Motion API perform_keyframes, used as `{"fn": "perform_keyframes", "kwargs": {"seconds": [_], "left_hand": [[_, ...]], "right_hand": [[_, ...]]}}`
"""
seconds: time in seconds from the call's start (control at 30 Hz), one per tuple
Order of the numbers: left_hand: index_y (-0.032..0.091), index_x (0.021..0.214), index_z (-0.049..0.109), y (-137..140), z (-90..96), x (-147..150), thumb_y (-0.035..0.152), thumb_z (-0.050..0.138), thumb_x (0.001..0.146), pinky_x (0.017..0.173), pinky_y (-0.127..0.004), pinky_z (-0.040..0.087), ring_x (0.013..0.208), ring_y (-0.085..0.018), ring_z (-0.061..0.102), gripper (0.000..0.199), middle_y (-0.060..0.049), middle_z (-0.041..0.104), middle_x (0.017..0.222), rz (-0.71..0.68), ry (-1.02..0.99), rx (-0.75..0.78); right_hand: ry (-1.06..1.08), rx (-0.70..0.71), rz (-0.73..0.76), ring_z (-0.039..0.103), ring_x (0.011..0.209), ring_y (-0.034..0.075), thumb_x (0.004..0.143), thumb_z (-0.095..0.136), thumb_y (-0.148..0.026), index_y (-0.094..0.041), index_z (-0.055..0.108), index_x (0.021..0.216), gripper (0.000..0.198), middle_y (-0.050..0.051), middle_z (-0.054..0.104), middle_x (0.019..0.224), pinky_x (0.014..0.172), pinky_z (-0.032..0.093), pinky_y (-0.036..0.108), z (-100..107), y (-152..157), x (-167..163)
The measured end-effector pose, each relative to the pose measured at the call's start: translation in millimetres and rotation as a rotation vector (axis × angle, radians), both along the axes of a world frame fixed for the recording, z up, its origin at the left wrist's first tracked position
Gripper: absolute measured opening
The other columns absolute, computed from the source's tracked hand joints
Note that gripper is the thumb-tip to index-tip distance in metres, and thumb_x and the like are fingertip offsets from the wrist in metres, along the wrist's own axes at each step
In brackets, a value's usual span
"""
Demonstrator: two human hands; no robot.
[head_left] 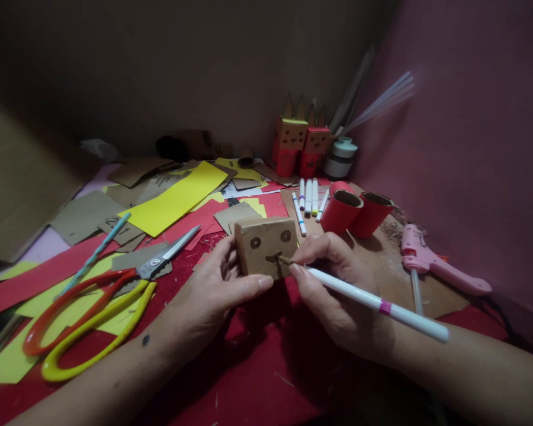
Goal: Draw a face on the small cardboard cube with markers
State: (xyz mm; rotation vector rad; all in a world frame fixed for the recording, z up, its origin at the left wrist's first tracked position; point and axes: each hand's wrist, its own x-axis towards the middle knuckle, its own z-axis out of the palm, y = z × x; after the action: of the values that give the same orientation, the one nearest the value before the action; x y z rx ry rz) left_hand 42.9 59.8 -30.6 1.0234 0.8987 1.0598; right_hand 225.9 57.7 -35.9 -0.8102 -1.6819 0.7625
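My left hand [222, 281] grips a small brown cardboard box [266, 236] by its left side and lower edge, thumb across the bottom front. Two dark round eyes and a dark mouth mark are drawn on the face of the box turned toward me. In my right hand [337, 284] is a white marker [359, 287] with a purple band, pinched near its tip. That tip meets the box at the mouth mark. Scissors [146, 272] with orange and yellow handles lie open to the left of my left hand.
Coloured paper strips [173, 201] and cardboard scraps cover the left side. Capless-looking detail aside, several markers [308, 198] lie beyond the box. Red paper tubes [342, 210] and a pink glue gun [426, 260] are at right. Two box-headed figures [293, 139] stand behind, beside a jar [340, 157].
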Motion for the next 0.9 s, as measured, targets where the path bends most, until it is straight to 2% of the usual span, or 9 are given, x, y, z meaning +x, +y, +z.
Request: {"fn": "perform_keyframes", "kwargs": {"seconds": [0.27, 0.57, 0.7, 0.9], "left_hand": [[0.029, 0.131, 0.06, 0.5, -5.1, -2.9, 0.022, 0.085, 0.074, 0.105, -0.033, 0.051, 0.134, -0.03, 0.056, 0.062, -0.004, 0.067, 0.137, -0.01, -0.026, -0.002], [0.023, 0.133, 0.057, 0.1, -1.7, -2.0, 0.022, 0.085, 0.073, 0.107, -0.036, 0.049, 0.134, -0.032, 0.056, 0.066, -0.008, 0.065, 0.139, 0.0, -0.045, -0.018], [0.023, 0.133, 0.056, 0.5, -1.2, -1.3, 0.021, 0.085, 0.074, 0.111, -0.038, 0.045, 0.136, -0.032, 0.054, 0.066, -0.009, 0.064, 0.141, -0.002, -0.044, 0.001], [0.024, 0.131, 0.059, 1.5, -1.1, -1.3, 0.022, 0.086, 0.073, 0.108, -0.038, 0.048, 0.135, -0.032, 0.055, 0.065, -0.008, 0.066, 0.139, -0.003, -0.042, -0.008]], "right_hand": [[0.032, 0.003, 0.043, 0.047, 0.06, 0.01, 0.088, 0.059, -0.014, -0.022, 0.053, 0.087, 0.01, -0.003, 0.054, 0.079, 0.051, 0.037, 0.024, 2.9, 0.4, -0.3], [0.009, 0.021, 0.052, 0.04, 0.051, 0.007, 0.088, 0.057, -0.013, -0.022, 0.051, 0.086, 0.011, -0.005, 0.051, 0.073, 0.046, 0.033, 0.022, 6.8, 1.6, 1.8], [0.007, 0.024, 0.066, 0.043, 0.055, 0.008, 0.088, 0.058, -0.014, -0.022, 0.052, 0.087, 0.01, -0.003, 0.052, 0.076, 0.048, 0.034, 0.023, 2.5, 2.3, 2.1], [-0.006, 0.018, 0.066, 0.045, 0.058, 0.01, 0.087, 0.059, -0.014, -0.022, 0.053, 0.087, 0.009, -0.003, 0.052, 0.075, 0.049, 0.036, 0.024, 2.0, 0.6, 2.4]]}}
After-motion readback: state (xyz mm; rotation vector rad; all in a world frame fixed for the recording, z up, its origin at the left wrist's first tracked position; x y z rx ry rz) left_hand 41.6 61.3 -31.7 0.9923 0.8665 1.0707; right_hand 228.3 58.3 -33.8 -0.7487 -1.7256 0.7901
